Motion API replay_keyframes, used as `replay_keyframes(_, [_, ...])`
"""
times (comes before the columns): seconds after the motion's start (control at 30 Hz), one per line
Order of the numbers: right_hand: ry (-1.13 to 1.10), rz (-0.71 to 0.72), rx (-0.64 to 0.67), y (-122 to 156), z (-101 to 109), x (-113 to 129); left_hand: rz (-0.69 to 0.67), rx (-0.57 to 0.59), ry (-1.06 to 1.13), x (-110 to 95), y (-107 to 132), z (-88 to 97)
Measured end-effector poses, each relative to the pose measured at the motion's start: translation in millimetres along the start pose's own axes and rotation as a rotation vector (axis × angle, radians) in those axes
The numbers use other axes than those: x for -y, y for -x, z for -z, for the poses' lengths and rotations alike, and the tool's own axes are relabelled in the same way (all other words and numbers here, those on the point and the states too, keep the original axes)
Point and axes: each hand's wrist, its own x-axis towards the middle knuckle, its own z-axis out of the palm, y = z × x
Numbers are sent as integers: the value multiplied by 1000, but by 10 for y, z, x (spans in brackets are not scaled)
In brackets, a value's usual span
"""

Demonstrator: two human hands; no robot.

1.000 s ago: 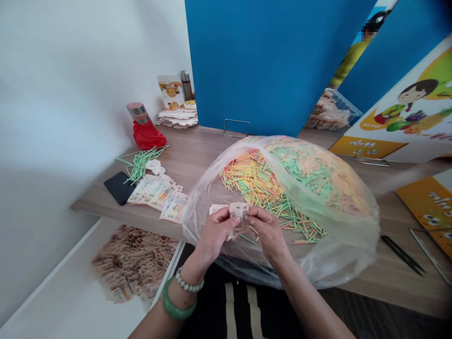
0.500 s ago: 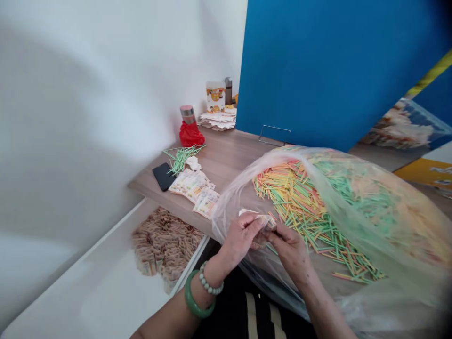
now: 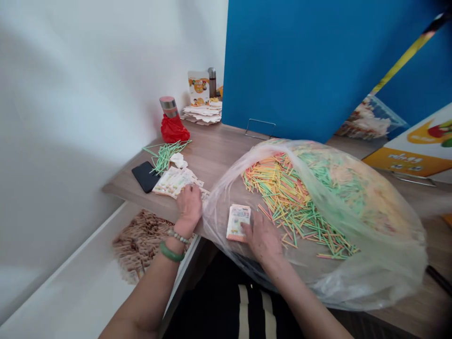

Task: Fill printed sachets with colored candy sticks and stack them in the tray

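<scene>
My left hand (image 3: 189, 201) reaches over a row of small printed packets (image 3: 173, 181) at the table's left front edge. Its fingers are curled down at the near end of the pile, and the fingertips are partly hidden. Inside the mouth of a large clear plastic bag (image 3: 226, 186), my right hand (image 3: 264, 235) holds the right side of a small printed packet (image 3: 236, 221), the thumb lying on its face. Past that hand spreads a heap of thin green, yellow and pink sticks (image 3: 286, 188) in the bag.
Left of the bag are a black phone (image 3: 145, 176), loose green sticks (image 3: 165, 155), a crumpled white tissue (image 3: 178, 160) and a red plastic bag (image 3: 173, 129) with a lidded container. A drawer below holds many brown packets (image 3: 144, 240). A blue panel (image 3: 282, 61) stands behind.
Both hands were together over the bag's mouth at a packet. They have parted: the left moved left to the packet pile, and the right has the packet down low in the bag's mouth.
</scene>
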Motion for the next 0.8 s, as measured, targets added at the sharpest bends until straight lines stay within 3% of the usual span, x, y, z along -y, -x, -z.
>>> replay_keyframes(0.17, [-119, -78, 45, -77, -80, 53, 33, -103, -13, -11, 2, 11])
replay_keyframes(0.3, [-204, -111, -10, -90, -103, -37, -64, -214, 265, -175, 290, 126])
replay_keyframes(0.37, [-206, -85, -53, -80, -89, -119, -139, -105, 489, -317, 464, 174])
replay_keyframes(0.43, [-259, -65, -87, -62, -64, -201, -179, 82, 671, -466, 599, 203])
replay_keyframes(0.57, [-622, 95, -178, -19, -32, -290, -119, 310, 845, -727, 679, 219])
replay_keyframes(0.67, [-883, 208, -53, 4, -27, -346, -26, 490, 1100, -884, 658, 242])
replay_keyframes(0.73, [-881, 234, 41, 27, 3, -456, 68, 608, 1268, -953, 672, 277])
replay_keyframes(0.8, [-703, 208, -29, 64, 72, -636, 109, 622, 1301, -994, 732, 317])
